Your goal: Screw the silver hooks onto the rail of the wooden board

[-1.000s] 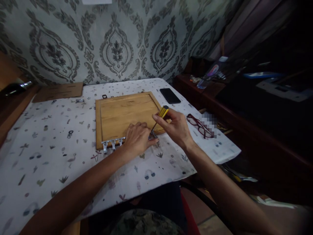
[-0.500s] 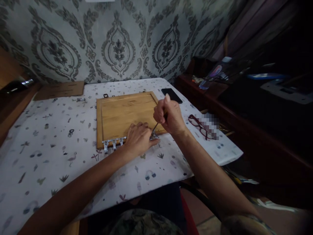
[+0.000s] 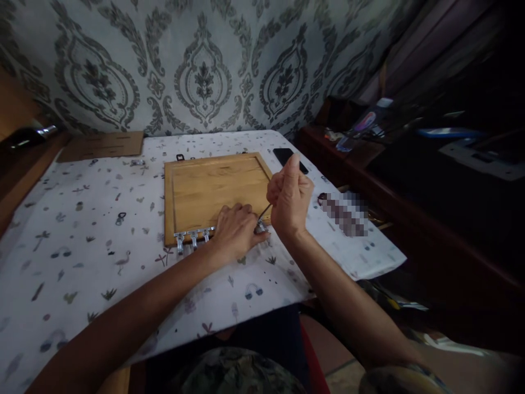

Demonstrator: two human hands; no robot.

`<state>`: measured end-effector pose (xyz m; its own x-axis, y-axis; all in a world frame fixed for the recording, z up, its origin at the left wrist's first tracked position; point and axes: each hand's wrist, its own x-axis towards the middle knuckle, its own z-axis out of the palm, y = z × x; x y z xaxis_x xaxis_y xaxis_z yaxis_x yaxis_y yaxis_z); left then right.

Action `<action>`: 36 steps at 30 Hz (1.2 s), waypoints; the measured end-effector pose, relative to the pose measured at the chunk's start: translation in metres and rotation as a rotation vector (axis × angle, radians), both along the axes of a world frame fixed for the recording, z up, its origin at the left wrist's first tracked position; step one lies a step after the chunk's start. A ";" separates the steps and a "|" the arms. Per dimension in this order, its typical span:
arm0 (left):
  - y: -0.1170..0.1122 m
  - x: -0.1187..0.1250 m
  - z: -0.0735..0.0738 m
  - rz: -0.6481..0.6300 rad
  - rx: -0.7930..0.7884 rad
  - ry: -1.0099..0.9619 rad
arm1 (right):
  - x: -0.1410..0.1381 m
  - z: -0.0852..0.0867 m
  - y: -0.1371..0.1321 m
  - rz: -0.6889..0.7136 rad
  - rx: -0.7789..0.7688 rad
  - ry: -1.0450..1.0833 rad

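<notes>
A wooden board with a raised rim lies flat on the patterned tablecloth. Several silver metal hooks stick out from its near edge. My left hand presses down on the board's near right edge, fingers curled over a hook there. My right hand is closed in a fist around a screwdriver; only its thin metal shaft shows, slanting down to the hook beside my left fingertips. The handle is hidden inside my fist.
A black phone lies behind my right hand. Glasses rest to the right, partly blurred. A brown cardboard sheet lies at the back left. Small metal bits dot the cloth. A dark cluttered side table stands on the right.
My right hand has turned over the screwdriver, so the yellow handle seen a second ago is now hidden in my fist. The left hand has stayed on the board's edge.
</notes>
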<state>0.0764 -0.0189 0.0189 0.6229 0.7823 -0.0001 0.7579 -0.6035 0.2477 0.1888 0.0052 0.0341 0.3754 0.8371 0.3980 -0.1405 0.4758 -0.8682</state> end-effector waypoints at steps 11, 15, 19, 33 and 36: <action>0.002 -0.001 -0.008 -0.015 0.047 -0.014 | 0.019 0.018 -0.020 -0.029 0.101 0.098; 0.001 -0.001 -0.008 -0.020 0.059 -0.017 | 0.016 0.013 -0.021 -0.042 0.072 0.076; 0.001 -0.002 -0.007 -0.025 0.055 -0.010 | 0.016 0.009 -0.019 -0.049 0.079 0.056; 0.002 -0.002 -0.007 -0.038 0.051 -0.027 | 0.015 0.006 -0.012 -0.020 0.010 0.073; 0.002 -0.002 -0.008 -0.039 0.050 -0.030 | 0.015 0.005 -0.010 -0.008 0.010 0.052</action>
